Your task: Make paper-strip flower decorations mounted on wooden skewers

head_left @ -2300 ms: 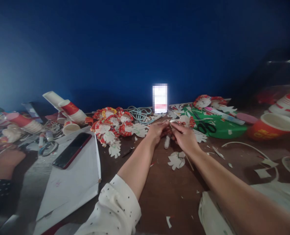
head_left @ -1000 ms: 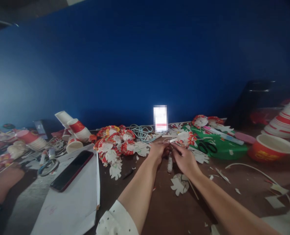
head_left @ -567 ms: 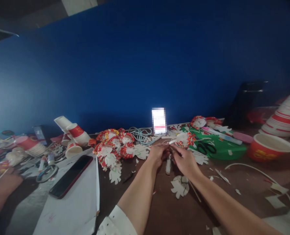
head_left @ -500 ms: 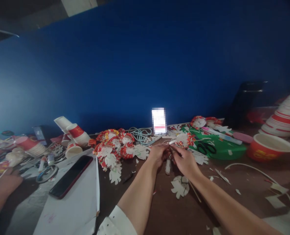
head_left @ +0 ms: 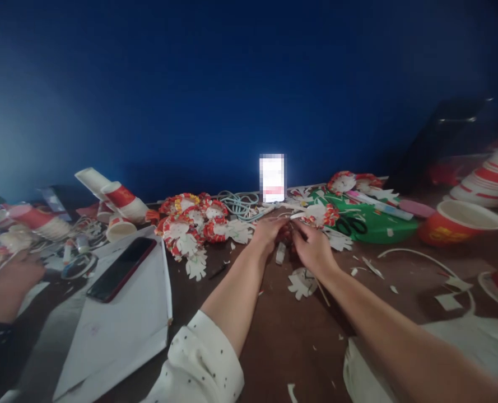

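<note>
My left hand [head_left: 269, 234] and my right hand [head_left: 313, 242] meet fingertip to fingertip over the brown table [head_left: 282, 347]. A narrow white paper strip [head_left: 298, 215] shows at the pinched fingers of my right hand. Curled fingers hide whatever my left hand grips. Just below the hands lies a small whitish tube [head_left: 280, 253]. White leaf-shaped paper cutouts [head_left: 302, 284] rest nearer to me, beside a thin stick [head_left: 323, 292]. Behind my right hand is a red-and-white paper piece with a white cutout [head_left: 322, 214].
Red-and-white paper pieces [head_left: 177, 226] are heaped at left. A dark phone [head_left: 121, 268] lies on a white board [head_left: 118, 336]. Scissors [head_left: 352, 225] lie on a green sheet [head_left: 391, 232], near a red paper bowl [head_left: 459, 221]. Another person's hand [head_left: 15, 282] is at far left.
The view has tipped downward, so the table and its things sit higher in the picture. My hands stay together at nearly the same spot on the table.
</note>
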The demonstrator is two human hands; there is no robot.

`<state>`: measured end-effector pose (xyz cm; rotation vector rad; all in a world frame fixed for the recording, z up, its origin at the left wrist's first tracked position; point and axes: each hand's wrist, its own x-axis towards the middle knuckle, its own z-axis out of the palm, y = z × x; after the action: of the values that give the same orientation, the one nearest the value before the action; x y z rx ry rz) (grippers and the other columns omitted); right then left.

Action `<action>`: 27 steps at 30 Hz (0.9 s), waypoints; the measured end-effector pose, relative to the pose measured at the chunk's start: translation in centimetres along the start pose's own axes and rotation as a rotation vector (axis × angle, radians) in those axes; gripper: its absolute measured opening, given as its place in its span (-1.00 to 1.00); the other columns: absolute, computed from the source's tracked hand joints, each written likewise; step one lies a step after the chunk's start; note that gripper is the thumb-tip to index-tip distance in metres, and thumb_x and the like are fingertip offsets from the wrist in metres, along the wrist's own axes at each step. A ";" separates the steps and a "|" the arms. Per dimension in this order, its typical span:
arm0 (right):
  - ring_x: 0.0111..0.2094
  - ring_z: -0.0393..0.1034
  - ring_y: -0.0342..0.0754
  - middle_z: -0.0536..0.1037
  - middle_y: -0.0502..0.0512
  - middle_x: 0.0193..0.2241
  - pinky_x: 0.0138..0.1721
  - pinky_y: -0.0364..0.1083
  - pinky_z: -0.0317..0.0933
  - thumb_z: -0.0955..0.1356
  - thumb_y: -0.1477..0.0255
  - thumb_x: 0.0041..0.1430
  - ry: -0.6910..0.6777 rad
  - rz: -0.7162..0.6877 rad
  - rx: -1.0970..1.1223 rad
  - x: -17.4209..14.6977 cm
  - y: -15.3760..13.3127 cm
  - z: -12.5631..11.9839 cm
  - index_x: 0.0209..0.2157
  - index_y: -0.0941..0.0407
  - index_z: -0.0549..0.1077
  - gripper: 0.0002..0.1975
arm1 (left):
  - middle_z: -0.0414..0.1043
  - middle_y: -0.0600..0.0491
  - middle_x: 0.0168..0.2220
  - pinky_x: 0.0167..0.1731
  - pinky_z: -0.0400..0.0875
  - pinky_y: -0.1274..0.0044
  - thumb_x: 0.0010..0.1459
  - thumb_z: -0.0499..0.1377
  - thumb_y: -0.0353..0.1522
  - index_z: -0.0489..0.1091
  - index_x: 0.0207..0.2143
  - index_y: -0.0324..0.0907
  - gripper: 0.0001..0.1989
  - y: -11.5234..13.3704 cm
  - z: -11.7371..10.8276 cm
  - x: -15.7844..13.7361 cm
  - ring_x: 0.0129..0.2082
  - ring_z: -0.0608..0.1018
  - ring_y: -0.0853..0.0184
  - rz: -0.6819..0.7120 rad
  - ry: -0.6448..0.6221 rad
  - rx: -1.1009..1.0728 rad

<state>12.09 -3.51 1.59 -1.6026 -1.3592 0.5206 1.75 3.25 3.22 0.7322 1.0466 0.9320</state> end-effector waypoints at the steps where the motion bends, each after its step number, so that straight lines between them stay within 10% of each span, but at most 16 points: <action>1: -0.10 0.57 0.13 0.68 0.20 -0.19 -0.04 0.02 0.39 0.25 0.40 0.20 -0.001 -0.007 0.000 0.0 0.0 0.0 0.07 0.15 0.56 -0.54 | 0.36 0.13 -0.63 -0.52 0.34 0.63 -0.02 0.40 -0.47 0.44 -0.53 -0.27 -0.82 0.1 0.0 -0.1 -0.62 0.38 0.51 0.002 -0.016 0.022; 19: -0.07 0.56 0.13 0.68 0.17 -0.15 -0.01 0.04 0.38 0.29 0.44 0.18 -0.011 0.004 0.018 -0.2 -0.1 0.0 0.05 0.14 0.58 -0.57 | 0.40 0.11 -0.61 -0.50 0.38 0.64 0.06 0.34 -0.50 0.45 -0.46 -0.28 -0.88 0.3 -0.2 0.0 -0.60 0.41 0.52 -0.048 0.014 0.011; 27: -0.36 0.58 0.06 0.69 0.17 -0.30 -0.14 0.03 0.42 0.26 0.42 0.21 -0.055 0.064 0.030 0.0 -0.1 -0.1 0.07 0.17 0.56 -0.55 | 0.35 0.13 -0.62 -0.60 0.31 0.73 0.14 0.23 -0.60 0.43 -0.46 -0.33 -0.88 0.8 -0.2 -0.5 -0.64 0.37 0.56 -0.065 -0.038 -0.052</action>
<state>12.14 -3.55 1.78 -1.6221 -1.3373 0.6252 1.24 3.15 3.99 0.6673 1.0034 0.8830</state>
